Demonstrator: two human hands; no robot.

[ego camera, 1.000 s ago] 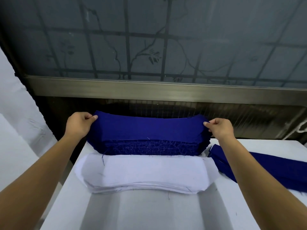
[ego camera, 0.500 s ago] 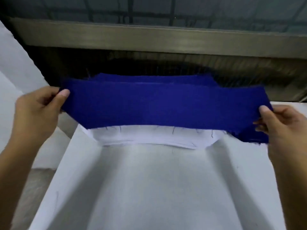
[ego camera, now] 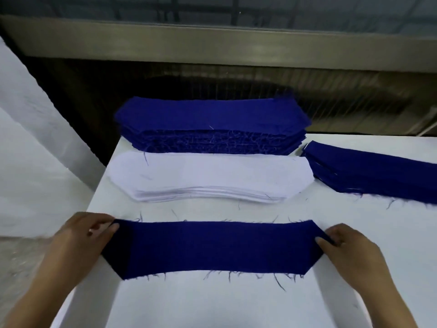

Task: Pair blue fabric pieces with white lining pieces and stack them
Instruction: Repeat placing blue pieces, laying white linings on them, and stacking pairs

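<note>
- Now, nearest us: our left hand point(ego camera: 80, 237) and right hand point(ego camera: 347, 247) each pinch one end of a single blue piece point(ego camera: 212, 249), fingers curled onto the cloth, so both are closed on fabric (it's stretched flat btwn them).
- That piece lies on, or barely above, the white table point(ego camera: 212, 306). Its long axis runs left-right, w/ frayed threads along both long edges.
- Just beyond, past a strip of bare table, sits the white lining stack point(ego camera: 208, 176). It has the same outline and its long axis also runs left-right, i.e. parallel to what we hold.
- That's the relation that matters: the lining lies straight ahead of both hands, roughly centred, so neither hand is clearly nearer. We judge a fwd reach to the top sheet's two ends comes next, once we let go.
- Behind the lining, touching its far edge, is the tall blue stack point(ego camera: 208, 119) at the table's back.
- Off right, another blue pile point(ego camera: 373, 176) lies angled, near the lining's right tip; can't tell if it's already paired.
</note>
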